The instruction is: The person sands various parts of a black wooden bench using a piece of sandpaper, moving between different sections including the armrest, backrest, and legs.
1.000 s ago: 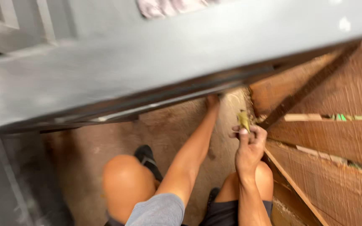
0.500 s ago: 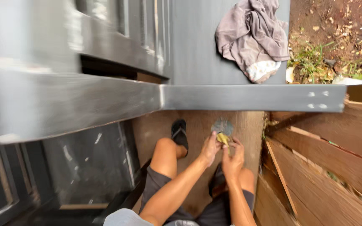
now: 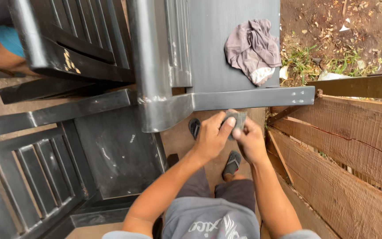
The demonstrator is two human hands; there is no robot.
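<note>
Both my hands meet in front of me over a small grey sheet of sandpaper (image 3: 238, 118). My left hand (image 3: 212, 136) pinches its left edge with thumb and fingers. My right hand (image 3: 249, 142) grips it from below on the right. The sheet sits just under the edge of a dark grey painted wooden door panel (image 3: 244, 98) that lies flat before me. My legs and black sandals (image 3: 232, 162) show on the ground below.
A crumpled grey rag (image 3: 253, 49) lies on the panel. More dark painted door frames (image 3: 67, 57) stack at left. A rough wooden plank fence (image 3: 345, 150) runs along the right. Dirt and grass (image 3: 332, 48) lie beyond. Another person's limb (image 3: 1, 48) shows at top left.
The view has tilted up and steadied. My hands rose from near the ground to just below the panel's edge, and both now hold the sandpaper together.
</note>
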